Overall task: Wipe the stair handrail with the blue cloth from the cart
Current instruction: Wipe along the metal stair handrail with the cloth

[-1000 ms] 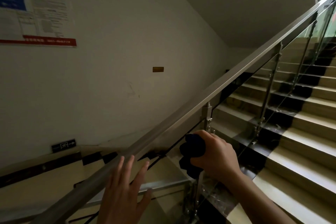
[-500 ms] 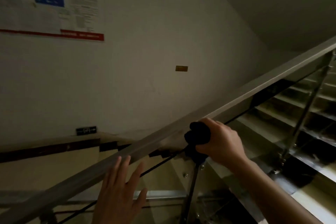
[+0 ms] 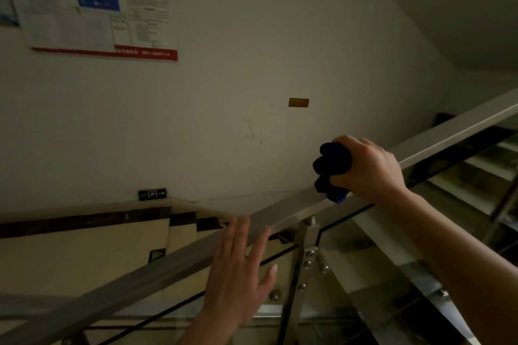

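- On the upper stretch of the sloping metal handrail [image 3: 168, 263], the right hand [image 3: 367, 171] sits over the rail's top, its fingers curled tightly round the blue cloth [image 3: 332, 165].
- Bunched into a dark wad, the blue cloth bulges out past the knuckles on the downhill side of the fist and lies against the rail's top and near face. A brighter blue corner shows at its lower edge.
- Lower down the rail, the left hand [image 3: 238, 274] is spread flat with straight, parted fingers and holds nothing. Its fingertips overlap the rail's near face, but whether they actually touch it cannot be told.
- Between the two hands, a steel post [image 3: 304, 255] with bolted clamps rises to the underside of the rail.
- Behind the rail stands a pale wall [image 3: 252, 36] with a notice poster [image 3: 98, 8] at upper left, a small brass plate [image 3: 298, 102] near mid-height and a dark exit sign [image 3: 152, 194] low down.
- Stair steps [image 3: 476, 173] climb at the right, dim behind the rail.
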